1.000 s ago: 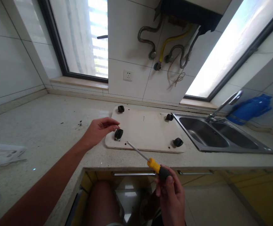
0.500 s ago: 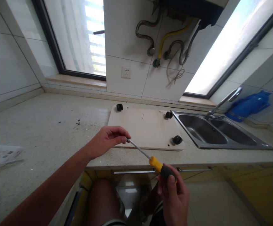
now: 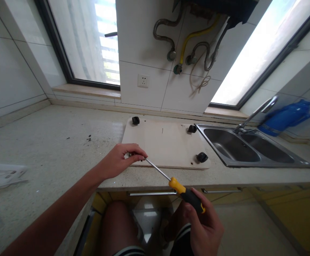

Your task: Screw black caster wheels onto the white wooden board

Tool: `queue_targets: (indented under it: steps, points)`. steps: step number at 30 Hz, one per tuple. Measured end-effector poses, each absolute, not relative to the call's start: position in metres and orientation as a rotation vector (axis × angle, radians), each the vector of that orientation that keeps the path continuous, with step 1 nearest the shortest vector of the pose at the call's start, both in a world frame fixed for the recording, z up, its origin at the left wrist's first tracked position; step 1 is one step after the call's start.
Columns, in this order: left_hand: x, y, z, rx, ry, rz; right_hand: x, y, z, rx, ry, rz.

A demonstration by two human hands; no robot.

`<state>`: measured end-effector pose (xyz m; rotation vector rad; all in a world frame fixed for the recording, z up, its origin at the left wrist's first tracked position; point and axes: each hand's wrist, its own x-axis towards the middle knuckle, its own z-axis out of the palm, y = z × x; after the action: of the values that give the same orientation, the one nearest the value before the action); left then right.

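Note:
A screwdriver (image 3: 176, 185) with a yellow and black handle slants up to the left over the counter's front edge. My right hand (image 3: 206, 227) is around the end of its handle, with the thumb a little lifted from it. My left hand (image 3: 126, 158) pinches at the shaft's tip; whether a screw is between the fingers is too small to tell. Under the left hand lies a pale flat board (image 3: 160, 145). Black casters show at its corners: a back left caster (image 3: 135, 121), a back right caster (image 3: 192, 129) and a front right caster (image 3: 202, 157). My left hand covers the front left corner.
To the right is a double steel sink (image 3: 232, 145) with a faucet (image 3: 258, 112) and a blue jug-like container (image 3: 285, 117) behind it. Dark bits (image 3: 89, 138) lie on the counter (image 3: 64, 149). A clear plastic package (image 3: 4, 172) is at far left. Hoses (image 3: 187, 41) hang on the wall.
My right hand has loosened and slid lower and right on the handle, showing more of its black end. My left hand stays at the tip. The view has shifted slightly.

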<state>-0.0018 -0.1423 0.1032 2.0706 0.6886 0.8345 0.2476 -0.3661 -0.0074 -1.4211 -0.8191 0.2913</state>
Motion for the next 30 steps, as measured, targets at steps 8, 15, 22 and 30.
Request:
queue_targets:
  steps: [8, 15, 22, 30]
  points:
    - [0.007, -0.145, 0.087, 2.067, 0.694, 0.729, 0.260, -0.370, -0.003, -1.420, -0.791, 0.378]
    - [0.022, -0.139, 0.035, 2.229, 1.092, 1.347, 0.277, -0.364, -0.009, -1.364, -0.687, 0.472]
    - [0.023, -0.128, -0.023, 2.443, 1.232, 1.561, 0.294, -0.292, 0.030, -1.125, -0.889, 0.312]
    - [0.022, -0.136, -0.017, 2.625, 1.113, 1.517, 0.247, -0.171, 0.135, -0.899, -1.212, 0.061]
